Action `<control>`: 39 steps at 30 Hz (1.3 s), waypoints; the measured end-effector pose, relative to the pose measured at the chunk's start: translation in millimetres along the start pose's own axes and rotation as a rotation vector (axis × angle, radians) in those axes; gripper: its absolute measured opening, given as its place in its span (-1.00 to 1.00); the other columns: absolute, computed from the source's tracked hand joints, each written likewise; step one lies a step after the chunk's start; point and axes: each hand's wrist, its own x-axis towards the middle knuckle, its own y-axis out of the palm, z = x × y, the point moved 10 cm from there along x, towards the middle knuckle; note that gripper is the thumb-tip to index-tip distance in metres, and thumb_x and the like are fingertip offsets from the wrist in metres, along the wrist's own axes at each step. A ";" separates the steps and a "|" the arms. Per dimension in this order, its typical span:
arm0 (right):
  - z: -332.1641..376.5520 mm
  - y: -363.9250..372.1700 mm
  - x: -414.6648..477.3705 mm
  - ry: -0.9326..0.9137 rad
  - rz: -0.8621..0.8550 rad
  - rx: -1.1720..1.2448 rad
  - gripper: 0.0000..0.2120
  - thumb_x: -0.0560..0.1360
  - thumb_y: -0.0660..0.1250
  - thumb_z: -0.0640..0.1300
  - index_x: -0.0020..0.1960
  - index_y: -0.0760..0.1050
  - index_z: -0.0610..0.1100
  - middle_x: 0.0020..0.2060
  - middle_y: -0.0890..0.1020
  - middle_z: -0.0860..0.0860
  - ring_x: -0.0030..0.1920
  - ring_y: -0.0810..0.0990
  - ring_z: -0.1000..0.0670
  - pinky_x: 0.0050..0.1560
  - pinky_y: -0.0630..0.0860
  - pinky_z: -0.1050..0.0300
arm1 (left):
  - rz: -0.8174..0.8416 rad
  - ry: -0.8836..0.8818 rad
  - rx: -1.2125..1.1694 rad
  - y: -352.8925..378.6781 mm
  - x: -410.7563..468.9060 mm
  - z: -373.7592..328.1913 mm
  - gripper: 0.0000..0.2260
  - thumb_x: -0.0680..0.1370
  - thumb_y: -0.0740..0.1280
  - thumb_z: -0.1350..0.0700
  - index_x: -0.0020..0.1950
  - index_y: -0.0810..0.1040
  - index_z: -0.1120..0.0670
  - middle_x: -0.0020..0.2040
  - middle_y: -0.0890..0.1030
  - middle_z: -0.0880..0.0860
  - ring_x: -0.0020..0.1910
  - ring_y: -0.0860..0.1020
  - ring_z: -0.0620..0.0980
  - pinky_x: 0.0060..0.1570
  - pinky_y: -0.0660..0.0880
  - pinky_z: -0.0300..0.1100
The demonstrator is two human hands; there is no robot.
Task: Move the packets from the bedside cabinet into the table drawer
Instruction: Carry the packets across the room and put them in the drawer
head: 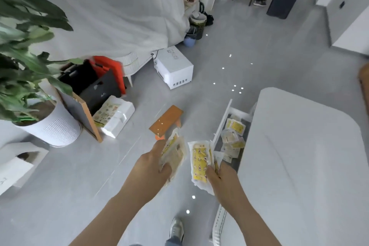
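- Left hand [157,164] is gripping a packet bundle [174,153] left of the drawer [221,124].
- Right hand [219,175] is clutching a second bundle [199,161] by its near end.
- Should be lowering each onto packets [234,136] inside before releasing.

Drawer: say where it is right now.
Head view, lower right: the drawer stands open at the table's left edge, packets inside, just beyond the right hand.

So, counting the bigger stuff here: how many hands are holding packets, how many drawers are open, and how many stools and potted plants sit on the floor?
Hands holding packets: 2, the left hand and the right hand
Open drawers: 1, the drawer
Stools: 1, the stool
Potted plants: 1, the potted plant
Total: 5
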 end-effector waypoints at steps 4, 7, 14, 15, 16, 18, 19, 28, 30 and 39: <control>6.6 -9.9 27.3 0.048 -0.040 0.054 -0.75 0.58 0.17 -0.09 -0.10 0.45 -0.27 -0.22 0.57 -0.22 -0.28 0.52 -0.15 -0.32 0.40 0.05 | 0.079 0.024 -0.006 3.7 42.1 -5.4 -0.46 0.51 0.24 0.19 0.39 0.18 -0.22 0.01 0.61 0.14 -0.08 0.60 0.17 -0.13 0.59 0.03; 5.6 -14.8 42.6 0.096 -0.078 0.072 -0.72 0.58 0.17 -0.15 -0.30 0.27 -0.13 -0.40 0.37 -0.03 -0.39 0.32 0.03 -0.38 0.25 0.17 | 0.123 0.052 0.003 8.7 74.0 -6.3 -0.53 0.53 0.24 0.18 0.38 0.23 -0.13 0.03 0.60 0.07 -0.16 0.58 0.03 -0.16 0.57 -0.11; 5.2 -14.9 88.7 0.221 -0.219 0.157 -0.72 0.56 0.15 -0.21 -0.29 0.16 -0.13 -0.40 0.22 -0.06 -0.42 0.17 0.03 -0.41 0.15 0.16 | 0.272 0.174 -0.004 9.9 160.7 -8.8 -0.54 0.54 0.25 0.18 0.40 0.27 -0.09 0.01 0.53 -0.06 -0.17 0.51 -0.16 -0.16 0.50 -0.25; 6.3 -14.9 94.2 0.240 -0.251 0.173 -0.72 0.56 0.15 -0.21 -0.29 0.16 -0.13 -0.41 0.23 -0.05 -0.44 0.17 0.05 -0.43 0.15 0.20 | 0.301 0.201 -0.001 8.5 173.6 -10.3 -0.55 0.54 0.24 0.19 0.39 0.28 -0.10 0.00 0.53 -0.06 -0.18 0.52 -0.15 -0.20 0.49 -0.27; 8.8 -14.5 99.3 0.254 -0.283 0.187 -0.70 0.57 0.15 -0.21 -0.30 0.15 -0.13 -0.42 0.23 -0.03 -0.46 0.16 0.06 -0.44 0.15 0.23 | 0.327 0.231 0.003 7.4 186.3 -11.8 -0.56 0.54 0.24 0.20 0.38 0.28 -0.11 0.02 0.52 -0.06 -0.18 0.51 -0.16 -0.24 0.46 -0.33; 13.1 -12.1 108.9 0.282 -0.331 0.196 -0.65 0.58 0.16 -0.22 -0.33 0.13 -0.11 -0.46 0.22 0.02 -0.50 0.15 0.12 -0.46 0.15 0.26 | 0.374 0.265 0.003 8.0 211.4 -12.0 -0.56 0.55 0.23 0.20 0.38 0.28 -0.11 0.14 0.46 -0.11 -0.10 0.47 -0.22 -0.24 0.38 -0.50; 13.5 -10.7 112.2 0.307 -0.349 0.200 -0.64 0.58 0.16 -0.21 -0.34 0.12 -0.10 -0.47 0.22 0.04 -0.52 0.16 0.12 -0.46 0.16 0.28 | 0.405 0.284 -0.002 10.9 222.9 -12.8 -0.55 0.55 0.23 0.20 0.39 0.27 -0.12 0.19 0.44 -0.11 -0.03 0.46 -0.21 -0.20 0.37 -0.49; -27.4 -21.4 118.8 0.565 -0.520 0.265 -0.75 0.57 0.17 -0.16 -0.26 0.24 -0.15 -0.42 0.33 -0.05 -0.42 0.24 0.01 -0.40 0.19 0.15 | 0.607 0.512 0.143 70.0 281.6 -53.6 -0.62 0.55 0.22 0.18 0.34 0.33 -0.08 0.12 0.36 -0.10 0.10 0.25 -0.22 0.03 0.35 -0.38; -44.1 -31.4 124.7 0.616 -0.557 0.281 -0.76 0.57 0.17 -0.17 -0.26 0.25 -0.16 -0.44 0.35 -0.02 -0.45 0.26 0.03 -0.43 0.20 0.19 | 0.618 0.548 0.212 88.1 295.6 -65.8 -0.63 0.57 0.20 0.15 0.36 0.31 -0.08 0.09 0.39 -0.09 -0.09 0.11 -0.28 -0.15 0.27 -0.57; -108.1 -86.5 151.3 0.753 -0.687 0.334 -0.71 0.55 0.20 -0.16 -0.28 0.16 -0.10 -0.34 0.31 0.01 -0.37 0.25 0.03 -0.37 0.22 0.18 | 0.817 0.596 0.317 190.4 344.5 -115.6 -0.59 0.59 0.20 0.14 0.43 0.25 -0.04 0.34 0.41 -0.05 0.30 0.40 -0.04 0.14 0.41 -0.25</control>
